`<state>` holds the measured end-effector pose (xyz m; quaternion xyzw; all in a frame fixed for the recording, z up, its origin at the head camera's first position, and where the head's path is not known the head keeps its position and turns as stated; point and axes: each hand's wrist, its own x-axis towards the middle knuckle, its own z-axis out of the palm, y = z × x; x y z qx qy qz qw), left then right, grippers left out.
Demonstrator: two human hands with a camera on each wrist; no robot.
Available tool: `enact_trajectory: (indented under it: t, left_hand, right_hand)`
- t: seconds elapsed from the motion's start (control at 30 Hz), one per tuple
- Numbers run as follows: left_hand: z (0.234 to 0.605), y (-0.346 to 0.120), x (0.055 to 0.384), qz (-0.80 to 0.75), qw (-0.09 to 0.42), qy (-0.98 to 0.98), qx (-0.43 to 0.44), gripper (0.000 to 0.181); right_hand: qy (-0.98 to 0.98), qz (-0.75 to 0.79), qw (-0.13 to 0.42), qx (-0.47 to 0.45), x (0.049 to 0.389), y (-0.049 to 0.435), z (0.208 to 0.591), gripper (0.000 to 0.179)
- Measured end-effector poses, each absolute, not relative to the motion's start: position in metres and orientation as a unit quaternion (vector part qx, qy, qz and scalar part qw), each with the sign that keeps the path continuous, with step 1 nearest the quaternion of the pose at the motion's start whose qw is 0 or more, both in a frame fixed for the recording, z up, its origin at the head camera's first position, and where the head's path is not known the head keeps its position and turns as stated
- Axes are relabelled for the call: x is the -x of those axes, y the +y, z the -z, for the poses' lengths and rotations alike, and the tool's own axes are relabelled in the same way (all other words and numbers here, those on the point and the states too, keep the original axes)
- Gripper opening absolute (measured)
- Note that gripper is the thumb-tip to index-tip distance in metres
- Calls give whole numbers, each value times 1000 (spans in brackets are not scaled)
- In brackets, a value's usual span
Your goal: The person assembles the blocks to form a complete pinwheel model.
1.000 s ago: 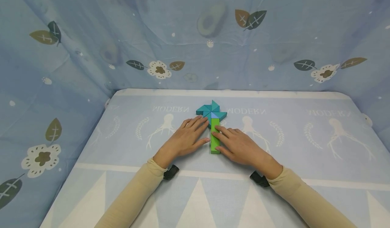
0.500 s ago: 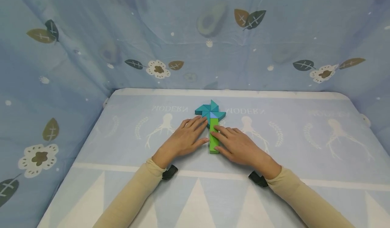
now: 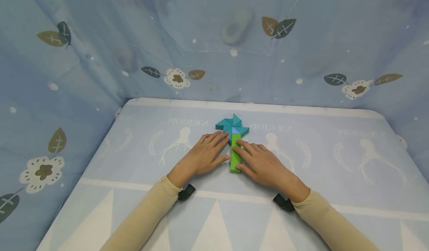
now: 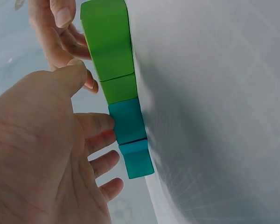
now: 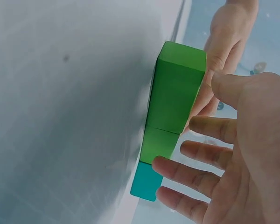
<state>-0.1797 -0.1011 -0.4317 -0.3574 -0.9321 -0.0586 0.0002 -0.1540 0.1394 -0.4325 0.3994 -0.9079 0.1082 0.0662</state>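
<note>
Teal triangular blocks form a pinwheel shape (image 3: 238,121) on the table, with one light blue triangle (image 3: 235,130) among them. Below it a bar of green blocks (image 3: 235,158) runs towards me like a stem; the left wrist view shows a seam between two green blocks (image 4: 109,44). My left hand (image 3: 204,155) lies at the left of the figure, fingers relaxed, its index fingertip at a teal block (image 4: 127,122). From the right, my right hand (image 3: 263,163) rests with loosely extended fingers at the green bar, fingertips overlapping its right edge. Neither hand grips a block.
The patterned light blue table cover (image 3: 335,180) extends around the blocks on all sides. A blue curtain with leaf and flower prints (image 3: 214,38) hangs behind and to the sides of the table. Black wrist straps (image 3: 186,192) show below both wrists.
The head view has tilted slightly, so the table and blocks sit a little lower. Hands and blocks keep practically the same places relative to each other.
</note>
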Motion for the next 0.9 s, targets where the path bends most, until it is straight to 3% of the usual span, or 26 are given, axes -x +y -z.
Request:
enact_trajectory:
  t: [0.27,0.9]
  left_hand:
    - [432,-100,181,48,-6,-934,355,68]
    - [430,-99,180,53,-12,-934,353,68]
  right_hand:
    - [-902,-107,86,-409,153,142,433,56]
    - [-907,-98,66,-404,153,142,431,56]
